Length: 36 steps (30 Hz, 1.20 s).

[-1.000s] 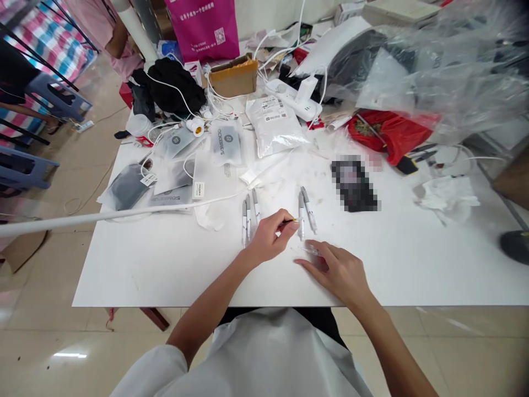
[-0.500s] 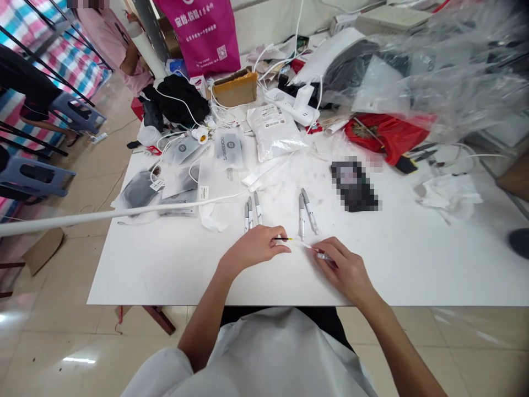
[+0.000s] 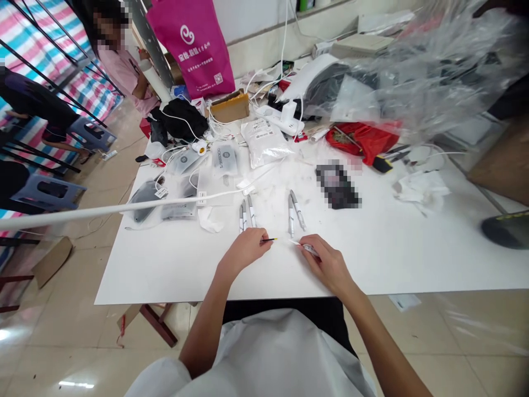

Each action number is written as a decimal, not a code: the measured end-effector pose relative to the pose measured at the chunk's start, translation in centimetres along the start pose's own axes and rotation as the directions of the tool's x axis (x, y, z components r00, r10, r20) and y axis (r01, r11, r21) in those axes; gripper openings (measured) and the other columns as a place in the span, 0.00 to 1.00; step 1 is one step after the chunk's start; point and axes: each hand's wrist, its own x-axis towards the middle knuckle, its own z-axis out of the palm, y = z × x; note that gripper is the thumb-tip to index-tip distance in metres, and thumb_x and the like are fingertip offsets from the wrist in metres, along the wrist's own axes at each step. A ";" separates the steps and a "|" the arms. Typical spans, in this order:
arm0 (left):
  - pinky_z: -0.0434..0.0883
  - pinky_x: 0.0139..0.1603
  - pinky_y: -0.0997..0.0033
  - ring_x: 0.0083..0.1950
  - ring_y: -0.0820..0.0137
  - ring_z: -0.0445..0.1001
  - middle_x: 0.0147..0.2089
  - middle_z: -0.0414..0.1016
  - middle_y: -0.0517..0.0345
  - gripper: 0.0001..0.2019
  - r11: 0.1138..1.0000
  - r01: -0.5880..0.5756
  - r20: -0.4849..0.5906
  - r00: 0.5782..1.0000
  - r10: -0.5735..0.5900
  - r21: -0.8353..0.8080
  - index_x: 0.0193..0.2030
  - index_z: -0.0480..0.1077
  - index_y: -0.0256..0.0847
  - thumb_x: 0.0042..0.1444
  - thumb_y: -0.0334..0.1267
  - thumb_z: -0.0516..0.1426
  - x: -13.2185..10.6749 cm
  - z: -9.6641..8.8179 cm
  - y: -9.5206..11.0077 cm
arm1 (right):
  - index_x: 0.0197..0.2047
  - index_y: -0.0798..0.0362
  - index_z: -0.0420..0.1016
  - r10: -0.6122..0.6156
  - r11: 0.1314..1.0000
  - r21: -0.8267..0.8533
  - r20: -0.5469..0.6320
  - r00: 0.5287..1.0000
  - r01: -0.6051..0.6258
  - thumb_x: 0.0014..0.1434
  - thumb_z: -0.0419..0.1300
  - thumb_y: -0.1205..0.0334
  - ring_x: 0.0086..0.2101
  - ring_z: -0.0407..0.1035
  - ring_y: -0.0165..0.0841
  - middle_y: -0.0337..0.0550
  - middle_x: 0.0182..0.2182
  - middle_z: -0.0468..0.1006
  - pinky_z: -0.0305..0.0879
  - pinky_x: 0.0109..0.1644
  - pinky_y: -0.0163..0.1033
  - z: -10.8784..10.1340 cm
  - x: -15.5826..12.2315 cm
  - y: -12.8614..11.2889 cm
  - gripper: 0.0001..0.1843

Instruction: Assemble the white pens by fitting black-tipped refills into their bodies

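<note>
Pinching a thin refill (image 3: 269,240) in closed fingers, left hand (image 3: 244,251) rests on the white table (image 3: 413,259). Right hand (image 3: 326,263) fingers clamp a clear pen barrel (image 3: 305,247), tip-to-tip, below grey pens (image 3: 294,209).

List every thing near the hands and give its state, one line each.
left hand: fingers pinching a thin refill, tip pointing right
right hand: holding a clear pen barrel on the table
three pens: lying side by side, untouched
two pens: lying together, untouched
</note>
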 end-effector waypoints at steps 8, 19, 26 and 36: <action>0.60 0.31 0.72 0.29 0.75 0.64 0.40 0.83 0.56 0.16 0.830 -0.120 -0.216 0.976 0.000 -0.544 0.39 0.80 0.40 0.66 0.52 0.64 -0.8 0.0 1.6 | 0.50 0.47 0.74 0.090 0.974 0.206 0.023 0.996 -0.093 0.75 0.59 0.62 0.35 0.75 0.31 0.41 0.41 0.81 0.71 0.37 0.36 0.5 -0.5 -2.4 0.04; 0.51 0.25 0.71 0.25 0.78 0.53 0.41 0.84 0.54 0.16 0.687 -0.178 -0.182 0.981 0.068 -0.704 0.41 0.82 0.40 0.65 0.53 0.66 -0.2 0.3 1.0 | 0.51 0.46 0.75 0.157 0.977 0.159 -0.064 0.986 -0.146 0.75 0.60 0.61 0.36 0.76 0.32 0.43 0.42 0.82 0.69 0.34 0.36 -0.9 1.5 -4.2 0.04; 0.53 0.28 0.71 0.28 0.76 0.55 0.34 0.78 0.59 0.16 0.691 -0.166 -0.151 0.985 0.082 -0.703 0.42 0.83 0.41 0.64 0.53 0.66 -0.7 -1.5 -1.9 | 0.51 0.45 0.75 0.120 0.987 0.115 -0.022 0.993 -0.116 0.74 0.61 0.62 0.35 0.75 0.31 0.42 0.43 0.82 0.69 0.34 0.36 1.2 3.6 -5.8 0.05; 0.61 0.33 0.72 0.30 0.76 0.59 0.42 0.76 0.58 0.20 0.732 -0.143 -0.185 0.983 0.024 -0.666 0.47 0.79 0.42 0.66 0.58 0.64 -2.1 -4.2 -2.8 | 0.47 0.48 0.81 0.046 0.965 0.255 0.088 0.995 -0.067 0.75 0.60 0.56 0.31 0.72 0.32 0.44 0.37 0.84 0.67 0.31 0.38 3.8 8.3 -7.0 0.09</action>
